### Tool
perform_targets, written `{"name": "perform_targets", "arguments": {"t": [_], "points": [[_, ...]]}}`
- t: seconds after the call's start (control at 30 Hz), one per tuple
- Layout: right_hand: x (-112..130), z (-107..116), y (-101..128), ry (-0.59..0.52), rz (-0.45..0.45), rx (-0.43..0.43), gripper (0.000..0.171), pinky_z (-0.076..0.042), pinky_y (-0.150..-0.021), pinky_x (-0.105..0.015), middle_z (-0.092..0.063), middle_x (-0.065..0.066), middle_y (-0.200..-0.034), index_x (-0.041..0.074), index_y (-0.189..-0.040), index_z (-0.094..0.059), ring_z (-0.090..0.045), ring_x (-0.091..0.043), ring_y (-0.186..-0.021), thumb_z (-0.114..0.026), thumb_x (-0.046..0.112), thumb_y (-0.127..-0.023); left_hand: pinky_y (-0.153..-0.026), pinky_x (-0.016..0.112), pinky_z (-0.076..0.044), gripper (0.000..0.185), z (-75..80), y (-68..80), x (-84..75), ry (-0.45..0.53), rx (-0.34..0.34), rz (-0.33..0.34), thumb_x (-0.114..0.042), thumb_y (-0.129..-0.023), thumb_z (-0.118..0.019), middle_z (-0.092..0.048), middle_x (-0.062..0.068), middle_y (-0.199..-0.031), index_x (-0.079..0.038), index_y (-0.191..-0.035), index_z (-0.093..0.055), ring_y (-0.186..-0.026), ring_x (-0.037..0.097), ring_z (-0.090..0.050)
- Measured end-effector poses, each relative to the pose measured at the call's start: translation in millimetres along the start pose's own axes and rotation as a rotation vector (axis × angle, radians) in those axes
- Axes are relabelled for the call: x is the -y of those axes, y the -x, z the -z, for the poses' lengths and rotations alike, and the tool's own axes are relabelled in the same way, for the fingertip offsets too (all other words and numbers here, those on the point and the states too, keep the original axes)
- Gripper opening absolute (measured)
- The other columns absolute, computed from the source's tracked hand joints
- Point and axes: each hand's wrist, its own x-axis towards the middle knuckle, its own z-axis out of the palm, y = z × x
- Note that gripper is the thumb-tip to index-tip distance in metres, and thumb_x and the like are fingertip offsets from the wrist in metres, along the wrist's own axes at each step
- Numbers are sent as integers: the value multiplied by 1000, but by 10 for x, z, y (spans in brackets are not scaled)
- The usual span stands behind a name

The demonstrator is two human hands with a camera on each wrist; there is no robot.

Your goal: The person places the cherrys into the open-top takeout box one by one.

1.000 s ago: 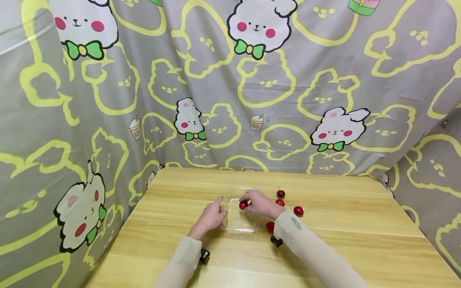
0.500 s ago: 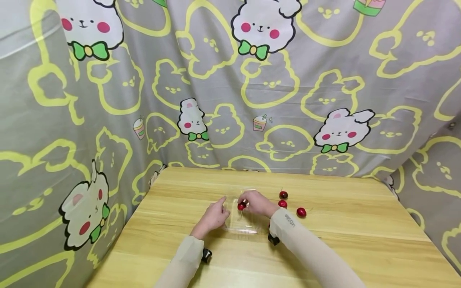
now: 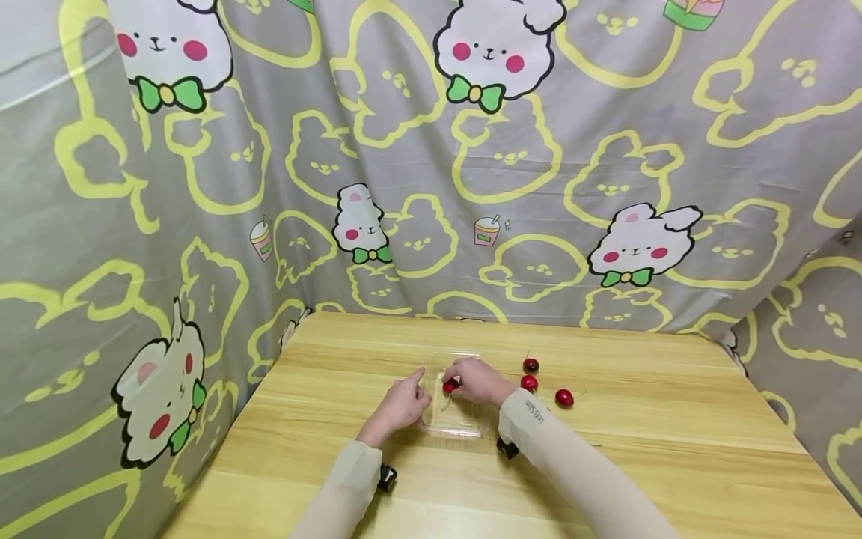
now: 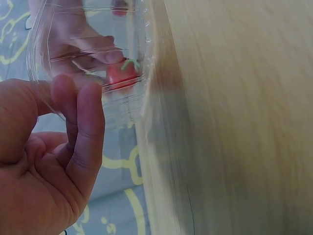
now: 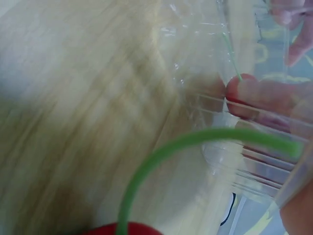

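Observation:
A clear plastic container (image 3: 465,428) lies on the wooden table (image 3: 660,449). My right hand (image 3: 455,380) pinches a red cherry (image 3: 449,387) over the container's inside. The right wrist view shows that cherry (image 5: 236,84) with its thin stem under my fingertips (image 5: 274,98). My left hand (image 3: 404,403) rests against the container's left edge with its index finger stretched out. In the left wrist view my left hand (image 4: 58,142) touches the clear wall (image 4: 124,110), and the cherry (image 4: 122,76) shows through it.
Three loose cherries (image 3: 530,364) (image 3: 528,382) (image 3: 564,397) lie on the table right of the container. Another cherry (image 5: 122,229) with a curved green stem sits close under the right wrist camera. A patterned grey curtain (image 3: 417,187) closes off the back and both sides.
My right hand has carried the cherry a little left and lower into the container. The right sleeve now hides the cherry that lay near the wrist. The left hand has stayed put.

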Motion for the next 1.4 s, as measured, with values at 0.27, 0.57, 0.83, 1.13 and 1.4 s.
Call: {"name": "perform_targets", "arguments": {"t": [0.27, 0.57, 0.83, 1.13, 1.4], "points": [[-21, -7, -45, 0, 9, -30, 22, -53, -76, -29, -66, -6, -93, 5, -100, -75, -61, -18, -84, -75, 3, -78, -40, 26, -43, 59, -9, 9, -1, 4, 7, 9, -9, -97, -47, -54, 2, -59, 6, -147, -20, -45, 18, -58], [-55, -18, -98, 22, -35, -52, 22, -52, -76, -32, -66, -7, -93, 4, -102, -74, -62, -20, -85, -74, 5, -80, -42, 25, -43, 58, -8, -5, 15, 45, 24, 13, -8, -96, -45, -53, 4, -63, 5, -148, -20, -47, 17, -59], [-83, -52, -148, -30, -108, -54, 18, -52, -71, -30, -67, -6, -90, 6, -96, -69, -62, -19, -81, -74, 4, -79, -44, 25, -45, 58, -14, -2, 47, 55, 33, -17, -5, -96, -45, -53, 5, -66, 6, -147, -19, -46, 16, -59], [-98, -116, -182, 33, -69, -120, 13, -51, -69, -29, -61, -2, -84, 10, -90, -71, -57, -16, -77, -76, 7, -78, -44, 25, -47, 59, -19, 7, 52, 54, 31, -30, -2, -93, -46, -54, 4, -69, 7, -146, -22, -47, 15, -59], [-137, -160, -216, 48, -66, -164, 14, -51, -67, -29, -61, -3, -82, 9, -90, -72, -56, -15, -74, -77, 8, -77, -46, 26, -49, 60, -42, -10, 76, 69, 35, -30, -2, -93, -47, -54, 5, -69, 6, -147, -21, -46, 16, -59]]}}
